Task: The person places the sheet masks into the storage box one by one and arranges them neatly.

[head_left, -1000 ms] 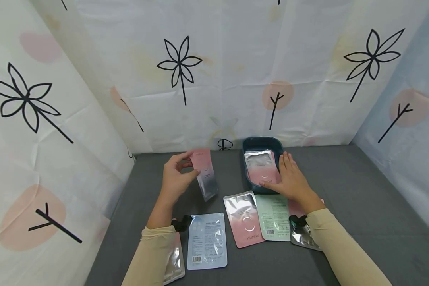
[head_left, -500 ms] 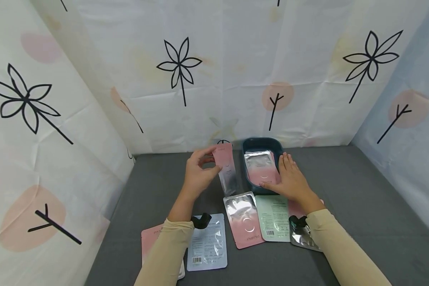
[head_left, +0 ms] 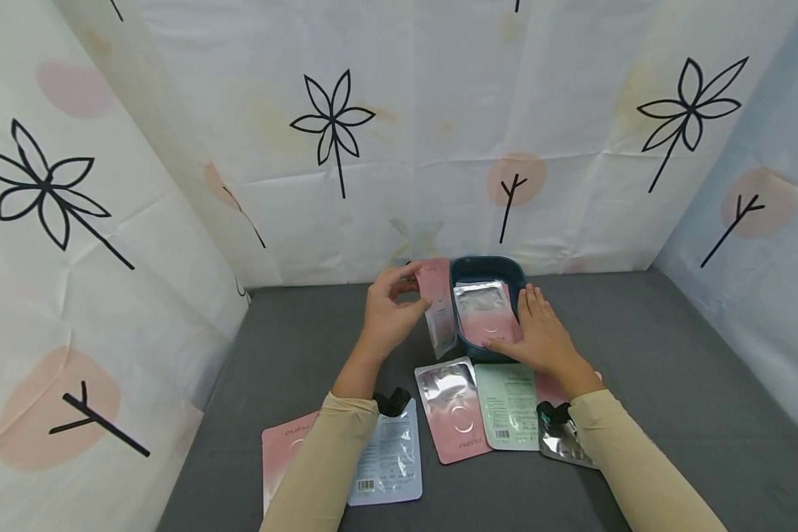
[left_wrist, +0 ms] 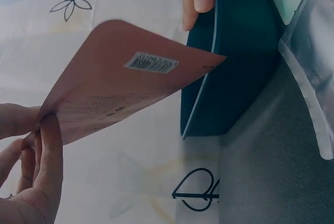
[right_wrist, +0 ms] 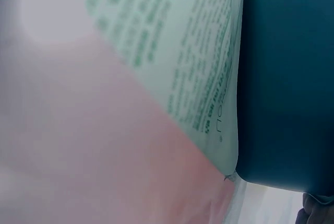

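Note:
My left hand [head_left: 391,310] pinches a pink-and-silver sheet mask packet [head_left: 438,304] by one edge, holding it on edge just left of a dark teal bin [head_left: 487,270]. In the left wrist view, the packet's pink back [left_wrist: 112,72] with a barcode faces the camera, and its far corner overlaps the bin's rim [left_wrist: 201,96]. Inside the bin lie pink-and-silver packets [head_left: 485,318]. My right hand [head_left: 544,336] rests on the bin's right side, fingers straight along the rim and thumb stretched over the front end.
In front of the bin lie a pink-and-silver packet [head_left: 454,410], a green packet [head_left: 508,406] and a silver packet [head_left: 564,443] partly under the right forearm. Nearer the left sleeve are a light blue packet [head_left: 392,458] and a pink packet [head_left: 282,451]. Patterned cloth [head_left: 406,148] walls the grey table [head_left: 638,332].
My left hand has carried the pink-and-silver packet rightward to the bin's left side, uncovering more of the pink packet near the sleeve. My right hand has stayed at the bin.

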{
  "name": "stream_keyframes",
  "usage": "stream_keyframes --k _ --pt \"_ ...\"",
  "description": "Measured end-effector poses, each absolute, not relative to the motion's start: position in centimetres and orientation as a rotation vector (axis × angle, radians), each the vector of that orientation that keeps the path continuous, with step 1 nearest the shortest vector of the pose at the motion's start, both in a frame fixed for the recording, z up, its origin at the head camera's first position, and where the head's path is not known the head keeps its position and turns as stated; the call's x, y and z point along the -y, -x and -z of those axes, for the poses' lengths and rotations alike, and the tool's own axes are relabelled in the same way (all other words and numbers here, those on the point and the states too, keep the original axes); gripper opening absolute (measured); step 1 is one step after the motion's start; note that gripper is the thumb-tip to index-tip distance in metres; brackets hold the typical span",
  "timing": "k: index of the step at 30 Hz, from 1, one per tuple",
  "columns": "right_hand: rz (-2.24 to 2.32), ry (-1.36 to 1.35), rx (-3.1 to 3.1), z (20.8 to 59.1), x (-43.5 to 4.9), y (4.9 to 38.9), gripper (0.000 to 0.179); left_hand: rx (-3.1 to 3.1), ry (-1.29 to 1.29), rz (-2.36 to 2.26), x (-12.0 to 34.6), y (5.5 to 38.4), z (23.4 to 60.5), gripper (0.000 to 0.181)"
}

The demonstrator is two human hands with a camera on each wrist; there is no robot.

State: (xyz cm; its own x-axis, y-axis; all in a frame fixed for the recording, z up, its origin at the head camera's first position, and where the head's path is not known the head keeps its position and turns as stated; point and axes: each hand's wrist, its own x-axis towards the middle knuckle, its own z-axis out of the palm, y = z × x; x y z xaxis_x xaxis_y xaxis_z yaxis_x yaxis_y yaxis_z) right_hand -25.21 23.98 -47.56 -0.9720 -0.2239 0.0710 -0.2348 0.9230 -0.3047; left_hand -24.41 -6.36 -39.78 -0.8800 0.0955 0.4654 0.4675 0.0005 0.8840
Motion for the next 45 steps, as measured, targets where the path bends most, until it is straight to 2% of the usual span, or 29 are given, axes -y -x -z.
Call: stream_keyframes --k 17,26,38,45 --pt "-0.497 -0.344 3.047 47.5 -24.0 25.1 0.132 1.959 0.655 2.016 5.2 25.4 39.2 0.059" --pt "-0.509 -0.322 3.063 47.5 -23.9 25.0 0.134 2.058 0.563 2.049 4.4 26.4 39.7 0.057" --pt "-0.513 -0.324 3.074 47.3 -23.8 25.1 0.136 2.186 0.493 2.0 3.7 27.5 41.8 0.057" --pt "-0.518 -0.329 3.077 47.2 -23.8 25.0 0.136 2.327 0.54 1.831 3.0 28.1 43.3 0.056"
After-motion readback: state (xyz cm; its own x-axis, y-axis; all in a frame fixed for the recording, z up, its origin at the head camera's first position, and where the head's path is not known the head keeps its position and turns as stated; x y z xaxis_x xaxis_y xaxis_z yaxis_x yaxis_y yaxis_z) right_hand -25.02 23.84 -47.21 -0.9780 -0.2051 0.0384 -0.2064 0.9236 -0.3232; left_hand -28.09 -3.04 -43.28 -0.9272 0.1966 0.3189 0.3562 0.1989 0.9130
